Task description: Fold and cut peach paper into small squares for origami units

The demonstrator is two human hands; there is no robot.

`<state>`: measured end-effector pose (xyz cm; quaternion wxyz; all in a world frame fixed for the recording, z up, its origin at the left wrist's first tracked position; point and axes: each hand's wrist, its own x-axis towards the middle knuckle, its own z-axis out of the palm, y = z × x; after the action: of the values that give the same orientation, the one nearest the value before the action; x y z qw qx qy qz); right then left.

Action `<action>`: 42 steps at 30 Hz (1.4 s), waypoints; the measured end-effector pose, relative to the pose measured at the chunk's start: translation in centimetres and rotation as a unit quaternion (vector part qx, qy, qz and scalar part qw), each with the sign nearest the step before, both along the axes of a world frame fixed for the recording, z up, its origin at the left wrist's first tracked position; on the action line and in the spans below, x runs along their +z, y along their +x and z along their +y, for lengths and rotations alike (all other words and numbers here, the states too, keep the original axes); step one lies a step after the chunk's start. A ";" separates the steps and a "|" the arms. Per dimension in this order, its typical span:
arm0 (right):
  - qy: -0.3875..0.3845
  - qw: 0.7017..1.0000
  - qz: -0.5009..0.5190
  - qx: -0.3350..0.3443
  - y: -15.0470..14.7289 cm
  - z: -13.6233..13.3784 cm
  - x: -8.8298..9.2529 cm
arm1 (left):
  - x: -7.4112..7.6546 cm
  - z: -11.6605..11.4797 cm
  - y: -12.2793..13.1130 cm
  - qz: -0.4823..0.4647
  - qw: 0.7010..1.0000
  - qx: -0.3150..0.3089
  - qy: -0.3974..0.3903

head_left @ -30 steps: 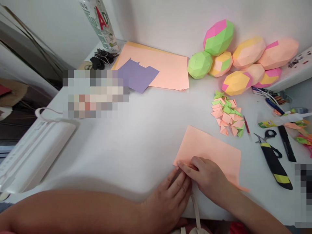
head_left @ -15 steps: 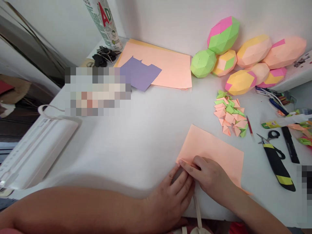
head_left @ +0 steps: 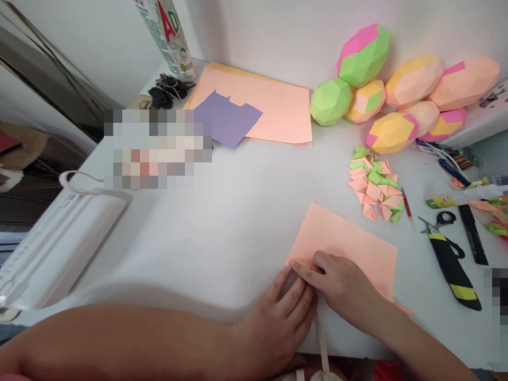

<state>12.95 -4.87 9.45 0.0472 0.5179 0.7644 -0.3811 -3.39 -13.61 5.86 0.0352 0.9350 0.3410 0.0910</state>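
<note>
A peach paper sheet (head_left: 345, 227) lies slantwise on the white desk, its near edge partly folded over. My left hand (head_left: 283, 312) reaches in from the left, fingers extended and fingertips holding the sheet's near left corner and edge; its thumb is hidden. My right hand (head_left: 337, 280) rests on the sheet with curled fingers. Its thumb and index finger press the folded edge close to that corner, over the left fingertips. To the upper right of the sheet lies a pile of small folded peach and green paper pieces (head_left: 375, 182).
Scissors (head_left: 444, 218), a black-and-yellow cutter (head_left: 454, 272), a black marker-like stick (head_left: 473, 235) and a glue bottle (head_left: 448, 201) lie right. Faceted paper shapes (head_left: 365, 55) stand behind. Peach sheets (head_left: 281, 111), a purple paper piece (head_left: 230, 119), black binder clips (head_left: 169, 91) and a white device (head_left: 75, 238) are left.
The view has shifted very slightly. Both hands keep their places on the peach sheet, with the right thumb and index finger still at its folded corner.
</note>
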 end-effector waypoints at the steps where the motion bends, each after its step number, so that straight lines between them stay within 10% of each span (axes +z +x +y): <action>1: -0.005 1.000 -0.001 -0.005 -0.1 0.0 0.1 | 0.0 0.0 0.0 0.001 1.000 0.000 0.000; 15: -0.005 1.000 0.000 -0.005 0.0 0.0 0.1 | 0.0 -0.2 0.1 0.002 1.000 -0.002 0.013; 24: 0.166 0.967 0.017 0.192 1.3 -0.4 -1.3 | 0.0 -0.1 0.0 -0.002 1.000 -0.003 0.016; 30: 0.055 0.997 -0.005 0.057 0.6 -0.3 -0.7 | -0.1 -0.1 0.0 -0.008 1.000 -0.006 0.021; 42: 0.014 0.999 0.001 0.029 0.3 -0.1 -0.3 | -0.1 -0.1 0.0 -0.013 1.000 -0.014 0.021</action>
<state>13.28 -4.99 9.10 0.0500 0.4961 0.7843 -0.3691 -3.38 -13.68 5.71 0.0209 0.9389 0.3254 0.1098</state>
